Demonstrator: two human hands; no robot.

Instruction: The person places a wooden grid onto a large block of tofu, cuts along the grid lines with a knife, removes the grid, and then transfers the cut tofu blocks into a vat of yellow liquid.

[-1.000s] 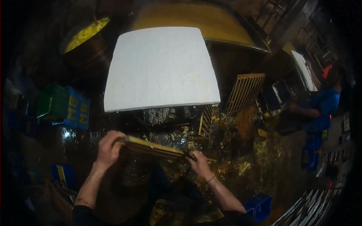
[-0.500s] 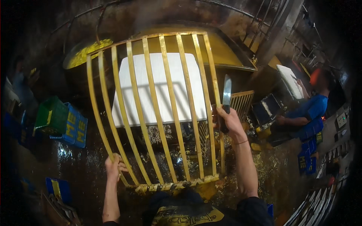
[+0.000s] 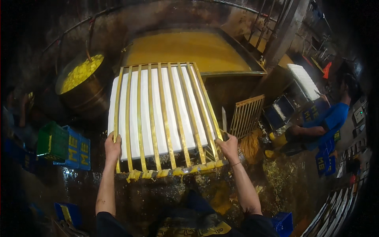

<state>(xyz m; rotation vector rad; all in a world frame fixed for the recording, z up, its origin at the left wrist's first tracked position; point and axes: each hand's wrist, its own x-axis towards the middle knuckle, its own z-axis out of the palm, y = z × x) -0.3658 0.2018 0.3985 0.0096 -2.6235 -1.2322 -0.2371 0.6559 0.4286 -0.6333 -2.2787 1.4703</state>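
Both my hands grip a yellow slatted frame, whose near edge is wrapped in tape. The frame lies over, or just above, a large white slab; I cannot tell whether they touch all along. My left hand is closed on the frame's near left side bar. On the opposite side bar, my right hand is closed with a knife also in it, the blade pointing up and away. What carries the slab is mostly hidden beneath it.
Behind the slab stands a wide vat of yellow-brown liquid. A barrel holding yellow pieces is at left, near green and blue crates. Another slatted frame leans at right. A co-worker in blue works beside another white slab.
The slatted frame has tipped down from a raised slant onto or close over the white slab. My left hand has gone up and forward; my right hand is lower, with the knife still held.
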